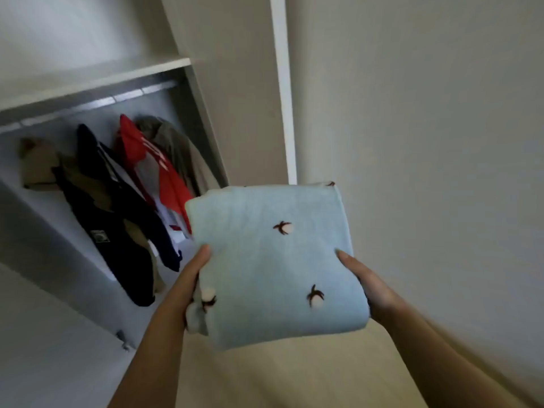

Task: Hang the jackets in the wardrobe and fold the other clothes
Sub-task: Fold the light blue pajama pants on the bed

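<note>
An open wardrobe stands beyond and to the left of your two grips, with a shelf above a hanging rail. Jackets hang below the rail, among them a navy jacket and a red jacket close behind your left grip.

Between your grips, held out in front of you and in the air, is the folded blue garment. It is a thick, soft square bundle with small cotton-flower motifs. The left grip clasps its left edge and the right grip its right edge. Each thumb lies on top, and the fingers are hidden underneath.

It looks light and plush, not slippery, but floppy. The layers will probably slide apart if you tip it. Keep support beneath both side edges, near the fold closest to you, and keep it level as you set it down.
</note>
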Demonstrator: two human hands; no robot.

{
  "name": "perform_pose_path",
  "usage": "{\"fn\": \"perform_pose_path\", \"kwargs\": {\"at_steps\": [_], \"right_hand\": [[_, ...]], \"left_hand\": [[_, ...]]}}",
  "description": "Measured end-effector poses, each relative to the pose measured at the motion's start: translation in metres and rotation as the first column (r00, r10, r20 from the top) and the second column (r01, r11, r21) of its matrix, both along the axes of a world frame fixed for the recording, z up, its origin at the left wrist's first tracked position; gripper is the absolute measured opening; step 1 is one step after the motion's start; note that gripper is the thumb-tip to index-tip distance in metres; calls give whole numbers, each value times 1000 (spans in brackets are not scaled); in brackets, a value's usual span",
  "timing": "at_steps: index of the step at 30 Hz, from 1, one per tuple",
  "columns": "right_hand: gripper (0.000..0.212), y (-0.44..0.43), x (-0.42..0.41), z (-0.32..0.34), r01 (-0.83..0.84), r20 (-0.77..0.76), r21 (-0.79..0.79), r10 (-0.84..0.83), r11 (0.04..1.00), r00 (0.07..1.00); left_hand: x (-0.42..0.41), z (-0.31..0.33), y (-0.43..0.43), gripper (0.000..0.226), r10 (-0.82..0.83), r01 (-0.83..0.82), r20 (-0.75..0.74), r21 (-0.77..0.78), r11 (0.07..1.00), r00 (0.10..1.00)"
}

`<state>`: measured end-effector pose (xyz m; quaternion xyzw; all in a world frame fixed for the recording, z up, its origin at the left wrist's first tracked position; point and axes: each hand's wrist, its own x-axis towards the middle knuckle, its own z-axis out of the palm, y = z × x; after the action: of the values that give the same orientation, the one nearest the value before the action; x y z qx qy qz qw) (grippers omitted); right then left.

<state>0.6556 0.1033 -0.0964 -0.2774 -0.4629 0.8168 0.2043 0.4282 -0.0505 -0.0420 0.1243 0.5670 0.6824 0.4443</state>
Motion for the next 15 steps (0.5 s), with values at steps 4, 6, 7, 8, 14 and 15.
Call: {"fn": "perform_pose_path", "kwargs": {"at_steps": [4, 6, 7, 8, 14, 15], "right_hand": [[76, 34, -90, 16, -125, 9, 55, 125, 991, 992], [76, 50, -135, 24, -186, 18, 69, 185, 980, 983], [74, 56, -159, 29, -226, 2, 78, 226, 971, 974], [73, 62, -183, 34, -261, -24, 105, 265, 960, 964], [97, 100, -324, 92, -362, -97, 214, 388, 908, 917], [94, 107, -346, 105, -370, -94, 226, 398, 901, 912]], "left_hand": [[-71, 11, -21, 77, 2, -3, -58, -18, 1000, 998], [-99, 19, -21, 80, 126, -126, -22, 29, 992, 992], [-111, 25, -20, 66, 176, -175, -5, 101, 979, 984], [-122, 32, -16, 53, 219, -217, 5, 139, 966, 976], [-217, 75, 6, 91, 464, -417, -134, 272, 867, 876], [-235, 84, 7, 88, 503, -448, -145, 295, 844, 852]]}}
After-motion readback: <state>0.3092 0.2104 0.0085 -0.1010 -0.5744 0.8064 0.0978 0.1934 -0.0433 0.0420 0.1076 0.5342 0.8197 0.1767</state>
